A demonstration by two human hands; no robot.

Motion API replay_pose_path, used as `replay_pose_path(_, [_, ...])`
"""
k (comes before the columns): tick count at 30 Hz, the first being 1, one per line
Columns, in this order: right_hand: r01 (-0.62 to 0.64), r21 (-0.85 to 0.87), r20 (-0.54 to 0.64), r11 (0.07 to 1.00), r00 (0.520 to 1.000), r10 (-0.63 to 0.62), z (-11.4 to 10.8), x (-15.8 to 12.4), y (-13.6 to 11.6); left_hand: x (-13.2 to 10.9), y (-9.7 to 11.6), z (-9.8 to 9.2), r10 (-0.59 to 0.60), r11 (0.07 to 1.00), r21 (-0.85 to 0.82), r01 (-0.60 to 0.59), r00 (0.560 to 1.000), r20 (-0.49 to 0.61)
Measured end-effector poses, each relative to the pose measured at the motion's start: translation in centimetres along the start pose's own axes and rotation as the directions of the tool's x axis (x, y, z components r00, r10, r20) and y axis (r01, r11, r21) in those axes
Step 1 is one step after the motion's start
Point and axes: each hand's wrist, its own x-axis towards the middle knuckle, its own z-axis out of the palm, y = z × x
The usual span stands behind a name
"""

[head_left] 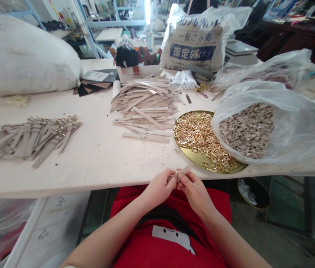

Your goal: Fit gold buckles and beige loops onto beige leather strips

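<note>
Red shirt (157,238) below, left hand (159,190) and right hand (195,194) close their grips on a beige strap (184,170) and gold buckle (177,174), the buckle tray (187,156) kept within reach.

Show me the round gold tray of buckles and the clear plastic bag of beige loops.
Round gold tray (192,158): head view, bare surface near lower left edge.
Clear plastic bag (297,143): head view, plastic wall, right side.

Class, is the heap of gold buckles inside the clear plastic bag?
No, the gold buckles lie on a round brass tray, while the plastic bag holds looped beige straps.
</note>
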Motion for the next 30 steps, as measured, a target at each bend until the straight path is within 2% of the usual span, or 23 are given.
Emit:
replay_pose_path(2, [0.043,-0.028,-0.021,0.999,0.999,-0.044,0.1,-0.1,0.3,0.1,0.2,0.5,-0.097,0.976,-0.192,0.100,0.995,0.025])
replay_pose_path(4, [0.091,-0.077,-0.044,0.993,0.995,-0.095,0.2,-0.3,0.4,0.1,0.2,0.8,-0.144,0.927,-0.337,0.162,0.986,0.080])
replay_pose_path(7, [0.126,-0.155,-0.043,0.980,0.990,-0.135,0.3,-0.8,0.5,0.0,-0.1,0.9,-0.135,0.883,-0.442,0.161,0.987,0.090])
replay_pose_path(11, [0.105,-0.211,0.002,0.972,0.994,-0.107,0.3,-1.1,0.4,0.1,-0.6,0.7,-0.150,0.860,-0.477,0.182,0.983,0.105])
replay_pose_path(15, [0.019,-0.086,0.043,0.996,0.999,-0.016,0.2,-0.7,0.3,0.1,-0.6,0.5,-0.153,0.825,-0.525,0.210,0.977,0.150])
replay_pose_path(17, [0.002,-0.086,0.050,0.996,0.999,0.002,0.1,-0.6,0.2,0.1,-0.5,0.5,-0.153,0.812,-0.542,0.216,0.975,0.159])
replay_pose_path(19, [0.051,-0.220,0.016,0.974,0.999,-0.049,0.0,-0.7,0.1,-0.1,-0.5,0.6,-0.162,0.813,-0.540,0.217,0.975,0.149])
replay_pose_path(21, [0.135,-0.414,-0.033,0.900,0.986,-0.163,-0.3,-0.9,-0.1,-0.2,-0.7,0.7,-0.179,0.825,-0.519,0.223,0.975,0.134])
replay_pose_path(23, [0.181,-0.529,-0.040,0.829,0.971,-0.238,-0.6,-1.1,-0.1,-0.4,-0.8,0.8,-0.209,0.847,-0.472,0.244,0.970,0.126])
replay_pose_path(25, [0.156,-0.494,-0.010,0.855,0.983,-0.186,-1.0,-1.1,-0.3,-0.5,-0.8,0.9,-0.217,0.875,-0.412,0.253,0.967,0.133])
replay_pose_path(27, [0.072,-0.365,0.051,0.928,0.997,-0.057,-1.2,-1.0,-0.4,-0.5,-0.7,0.8,-0.197,0.894,-0.379,0.240,0.969,0.150])
replay_pose_path(30, [-0.045,-0.191,0.175,0.981,0.981,0.079,-1.0,-1.0,-0.8,-0.5,-0.5,0.6,-0.172,0.893,-0.392,0.222,0.972,0.160])
